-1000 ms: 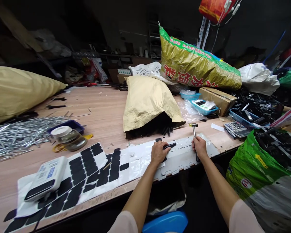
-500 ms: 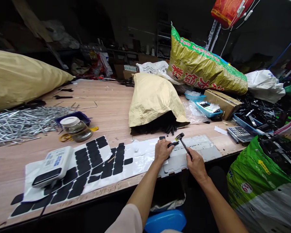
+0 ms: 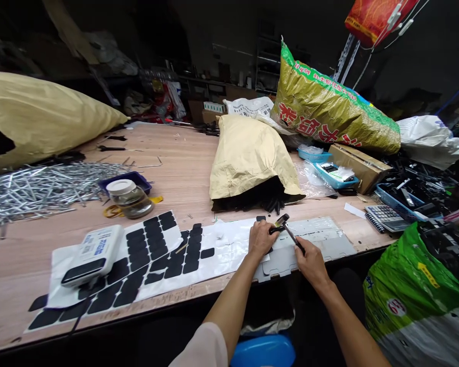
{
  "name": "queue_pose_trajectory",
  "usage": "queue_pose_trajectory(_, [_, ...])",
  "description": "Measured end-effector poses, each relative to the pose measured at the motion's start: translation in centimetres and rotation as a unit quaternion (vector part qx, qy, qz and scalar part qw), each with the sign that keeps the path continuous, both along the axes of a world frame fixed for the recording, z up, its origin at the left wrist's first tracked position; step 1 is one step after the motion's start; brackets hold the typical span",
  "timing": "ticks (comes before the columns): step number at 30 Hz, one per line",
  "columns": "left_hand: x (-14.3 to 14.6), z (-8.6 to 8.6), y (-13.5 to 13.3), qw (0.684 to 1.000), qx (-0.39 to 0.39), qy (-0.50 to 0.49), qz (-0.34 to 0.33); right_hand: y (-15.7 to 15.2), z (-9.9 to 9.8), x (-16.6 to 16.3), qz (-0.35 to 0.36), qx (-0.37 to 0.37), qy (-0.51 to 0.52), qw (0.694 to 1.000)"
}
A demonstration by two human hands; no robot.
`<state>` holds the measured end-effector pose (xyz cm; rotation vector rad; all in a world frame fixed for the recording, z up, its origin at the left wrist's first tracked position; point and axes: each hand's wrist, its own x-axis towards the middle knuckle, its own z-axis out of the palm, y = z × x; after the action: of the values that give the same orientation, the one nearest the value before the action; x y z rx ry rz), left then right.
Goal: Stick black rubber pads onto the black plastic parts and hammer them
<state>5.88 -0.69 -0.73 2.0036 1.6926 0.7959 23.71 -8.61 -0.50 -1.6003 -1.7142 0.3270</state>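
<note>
Black and slim, the small part (image 3: 276, 229) is pinned under your left hand (image 3: 260, 238), fingers clenched down on its near end so it lies flat on the grey panel (image 3: 321, 239) at the counter's front edge. Your right hand (image 3: 309, 261) is wrapped around the handle of a little hammer (image 3: 288, 232), shaft slanting up and left, head (image 3: 282, 220) resting right at the far tip of the part, touching or just above it; you cannot tell which. Both hands sit close together, near the middle of the counter (image 3: 183, 173), wood-grain and pale. Left of your hands, white backing sheets (image 3: 222, 244) carry rows of black adhesive pads (image 3: 153, 244), several spots already bare. A white and black device (image 3: 94, 255) lies on those sheets, farther left. Behind it a glass jar (image 3: 130, 198) with a white lid stands beside a dark blue tray (image 3: 132, 178), and a heap of metal rods (image 3: 34, 191) spreads toward the left edge. Straight beyond your hands a tan sack (image 3: 248, 153) lies open, black parts spilling from its mouth. A green and gold sack (image 3: 329, 109) lies behind it, a calculator (image 3: 384, 216) to the right, a green bag (image 3: 416, 290) at the near right.
</note>
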Motion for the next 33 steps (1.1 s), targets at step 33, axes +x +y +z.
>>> queue_pose_trajectory(33, [-4.1,-8.4,-17.7,0.97,-0.098,0.146,-0.168,9.4,-0.4,5.5,-0.145,-0.081,0.387,0.907])
